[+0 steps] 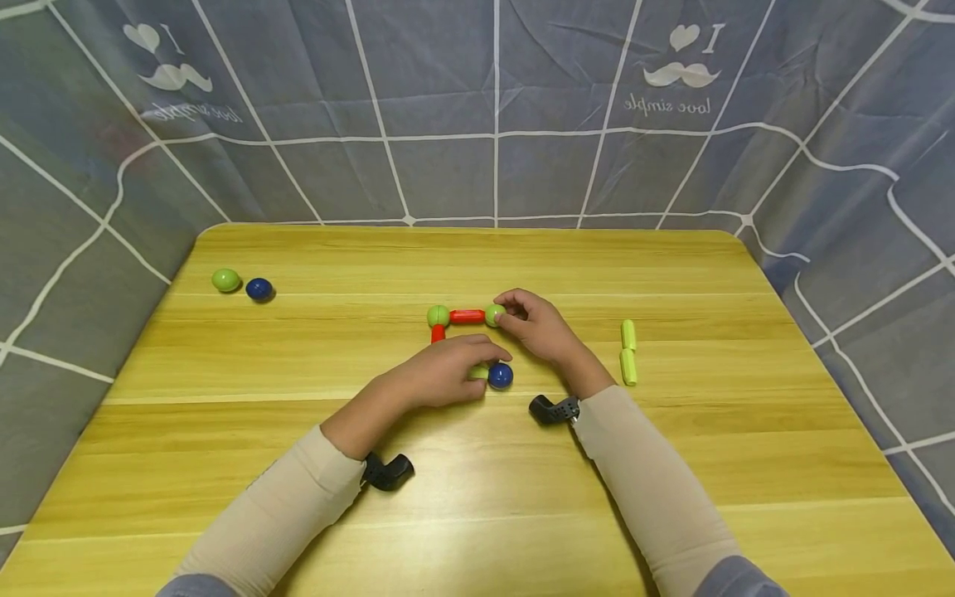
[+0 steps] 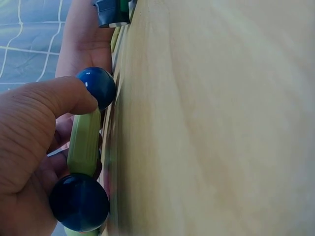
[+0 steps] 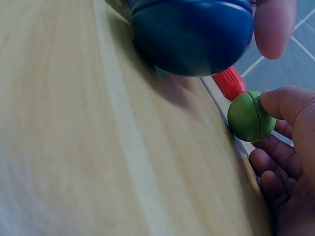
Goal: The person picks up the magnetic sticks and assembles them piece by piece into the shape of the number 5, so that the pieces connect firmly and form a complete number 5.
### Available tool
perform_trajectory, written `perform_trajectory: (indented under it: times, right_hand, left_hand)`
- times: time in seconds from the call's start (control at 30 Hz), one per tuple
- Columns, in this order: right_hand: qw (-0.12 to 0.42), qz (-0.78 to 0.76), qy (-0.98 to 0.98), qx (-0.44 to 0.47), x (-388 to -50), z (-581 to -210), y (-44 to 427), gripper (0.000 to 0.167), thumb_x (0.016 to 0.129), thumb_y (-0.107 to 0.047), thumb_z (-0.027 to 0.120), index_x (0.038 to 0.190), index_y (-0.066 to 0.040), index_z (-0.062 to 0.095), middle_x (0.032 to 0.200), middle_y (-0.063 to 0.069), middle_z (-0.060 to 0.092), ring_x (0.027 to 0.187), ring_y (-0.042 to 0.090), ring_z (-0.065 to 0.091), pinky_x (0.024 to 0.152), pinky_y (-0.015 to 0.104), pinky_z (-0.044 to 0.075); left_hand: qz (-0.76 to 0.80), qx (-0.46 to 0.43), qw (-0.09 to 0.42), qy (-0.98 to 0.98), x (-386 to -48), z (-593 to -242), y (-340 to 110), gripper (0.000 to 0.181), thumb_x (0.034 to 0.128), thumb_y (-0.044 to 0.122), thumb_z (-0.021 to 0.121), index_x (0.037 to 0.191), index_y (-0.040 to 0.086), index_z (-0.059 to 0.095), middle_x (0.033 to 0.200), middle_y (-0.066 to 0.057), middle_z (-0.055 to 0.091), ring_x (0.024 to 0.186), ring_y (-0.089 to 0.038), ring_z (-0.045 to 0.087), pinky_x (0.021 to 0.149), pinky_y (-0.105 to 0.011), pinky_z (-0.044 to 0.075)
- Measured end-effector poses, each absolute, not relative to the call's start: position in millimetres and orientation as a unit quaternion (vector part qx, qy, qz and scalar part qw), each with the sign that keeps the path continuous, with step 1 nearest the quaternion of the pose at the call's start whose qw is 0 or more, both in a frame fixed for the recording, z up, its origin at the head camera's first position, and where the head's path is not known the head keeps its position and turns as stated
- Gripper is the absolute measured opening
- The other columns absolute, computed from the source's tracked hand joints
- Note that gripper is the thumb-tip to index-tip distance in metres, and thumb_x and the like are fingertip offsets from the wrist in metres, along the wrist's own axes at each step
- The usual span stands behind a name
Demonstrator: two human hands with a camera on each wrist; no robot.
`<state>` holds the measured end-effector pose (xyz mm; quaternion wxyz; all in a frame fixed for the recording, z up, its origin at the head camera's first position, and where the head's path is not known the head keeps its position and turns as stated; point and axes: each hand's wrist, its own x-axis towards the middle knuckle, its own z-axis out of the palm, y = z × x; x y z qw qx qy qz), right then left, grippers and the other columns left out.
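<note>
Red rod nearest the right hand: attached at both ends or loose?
Attached, it seems: the red rod meets the left green ball and the right green ball with no visible gap.

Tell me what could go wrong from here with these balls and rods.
The right hand pinches a round green ball on the end of a straight red rod; a tug might pull them apart.
The left hand, gripping a straight light-green rod with a shiny blue ball at each end, partly hides a second red rod and might bump it.
A loose round lime ball and round navy ball, far left on the wood-grain table, might roll if jolted.
</note>
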<state>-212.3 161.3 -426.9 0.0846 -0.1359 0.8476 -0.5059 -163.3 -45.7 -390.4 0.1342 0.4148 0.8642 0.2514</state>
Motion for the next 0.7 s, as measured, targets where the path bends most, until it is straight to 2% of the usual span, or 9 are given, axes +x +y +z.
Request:
perform_trajectory:
  times: [0.7]
  right_hand:
    - [0.085, -0.496, 0.853, -0.137, -212.7, -427.1, 161.3, 0.025, 0.098, -0.02, 0.065, 0.121, -0.009, 0.063, 0.103, 0.007, 0.061, 0.094, 0.023, 0.055, 0.085, 0.035, 0.045]
  left_hand:
    - [0.252, 0.399, 0.105, 0.875, -161.9, -389.2, -45.8, 0.038, 0.0897, 0.007, 0.063, 0.127, 0.008, 0.065, 0.119, -0.005, 0.063, 0.112, -0.018, 0.057, 0.097, -0.034, 0.046]
